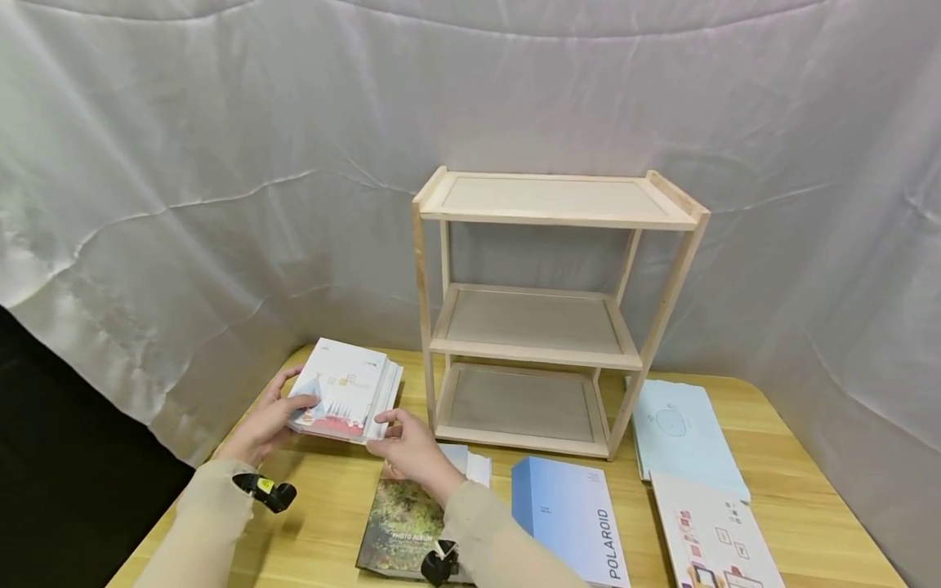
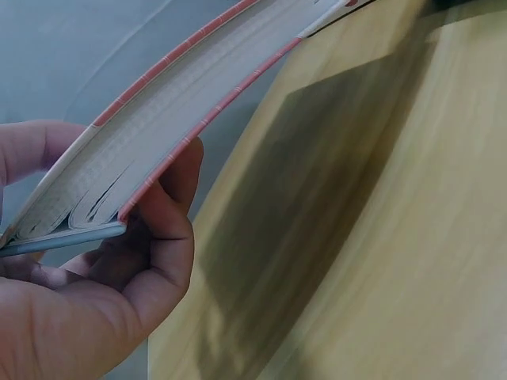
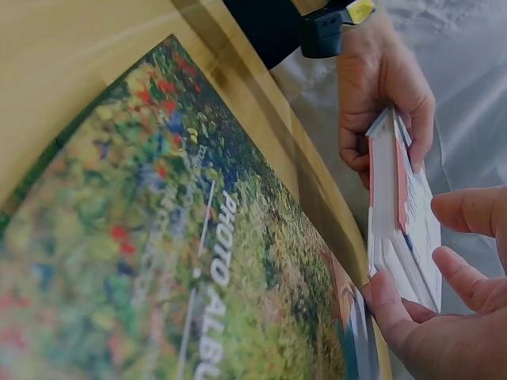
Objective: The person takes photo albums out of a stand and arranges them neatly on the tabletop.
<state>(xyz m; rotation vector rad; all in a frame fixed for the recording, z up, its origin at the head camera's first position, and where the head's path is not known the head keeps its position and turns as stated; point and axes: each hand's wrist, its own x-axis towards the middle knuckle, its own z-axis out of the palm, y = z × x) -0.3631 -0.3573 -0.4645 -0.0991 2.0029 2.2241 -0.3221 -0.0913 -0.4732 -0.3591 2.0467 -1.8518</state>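
My left hand [image 1: 266, 418] grips a thick white album [image 1: 341, 384] by its left side, thumb on the illustrated cover and fingers curled beneath. In the left wrist view, the red-edged covers and page edges of the album [image 2: 158, 131] tilt above the table, over a dark shadow. At the album's near right corner is my right hand [image 1: 413, 449]; its fingers are spread around the page edges. In the right wrist view, the fingertips of that hand [image 3: 451, 317] sit right at the album's end, fairly straight. A photo album with a flowery garden cover [image 1: 397, 523] lies below my right forearm.
A three-tier wooden shelf [image 1: 540, 351] stands at the back middle. On the table's front lies a blue album marked POLAROID [image 1: 566, 523]. To the right, a light blue book [image 1: 684, 433] partly underlies a white illustrated book [image 1: 713, 535]. Grey curtain [image 1: 220, 204] hangs behind the table.
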